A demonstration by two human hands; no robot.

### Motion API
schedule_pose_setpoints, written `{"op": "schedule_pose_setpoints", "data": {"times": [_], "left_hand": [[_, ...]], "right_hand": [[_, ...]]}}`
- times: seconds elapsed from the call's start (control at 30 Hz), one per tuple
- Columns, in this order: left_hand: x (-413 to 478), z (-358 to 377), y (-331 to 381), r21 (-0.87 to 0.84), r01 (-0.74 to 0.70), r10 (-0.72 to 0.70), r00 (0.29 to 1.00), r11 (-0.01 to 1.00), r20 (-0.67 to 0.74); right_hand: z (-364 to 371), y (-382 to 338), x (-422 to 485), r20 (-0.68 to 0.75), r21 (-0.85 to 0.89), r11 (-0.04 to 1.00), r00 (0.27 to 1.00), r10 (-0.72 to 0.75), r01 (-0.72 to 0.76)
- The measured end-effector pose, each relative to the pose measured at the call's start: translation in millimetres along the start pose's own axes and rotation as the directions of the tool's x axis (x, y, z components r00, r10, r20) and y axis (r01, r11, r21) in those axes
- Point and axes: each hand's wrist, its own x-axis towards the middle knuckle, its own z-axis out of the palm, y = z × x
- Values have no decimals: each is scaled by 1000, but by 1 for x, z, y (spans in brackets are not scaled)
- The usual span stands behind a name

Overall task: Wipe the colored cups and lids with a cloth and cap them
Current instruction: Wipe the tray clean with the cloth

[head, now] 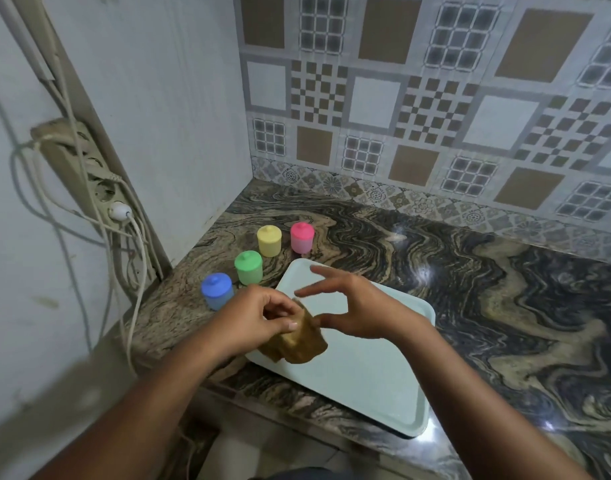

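Observation:
Several small cups with lids on stand in an arc on the marbled counter: a blue cup (217, 291), a green cup (248, 267), a yellow cup (269, 240) and a pink cup (302, 236). My left hand (262, 315) pinches the top of a brown cloth (297, 341), which hangs over the near left part of a pale tray (383, 386). My right hand (349, 303) is beside the cloth; its thumb touches the cloth's upper edge and its fingers are spread straight toward the cups.
The counter (505, 306) ends in a tiled wall behind and a white wall on the left. A power strip (89, 174) with a plug and loose cables hangs on the left wall. The counter's front edge runs just below the tray.

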Motion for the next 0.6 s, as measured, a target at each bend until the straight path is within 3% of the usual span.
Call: {"op": "schedule_pose_setpoints", "data": {"times": [0.17,0.3,0.6], "left_hand": [[-13,-11,-3,-8,-7,6,999,1000,-32],[-21,-23,-2,41,3,-2,1000,999,-19],[-33,-44,-1,127,69,-55,993,989,-108]], "right_hand": [[9,-12,3,-73,37,999,997,-14,17],[14,-24,10,34,40,998,998,-49,48],[11,-31,39,-20,97,980,985,-171,173]]}}
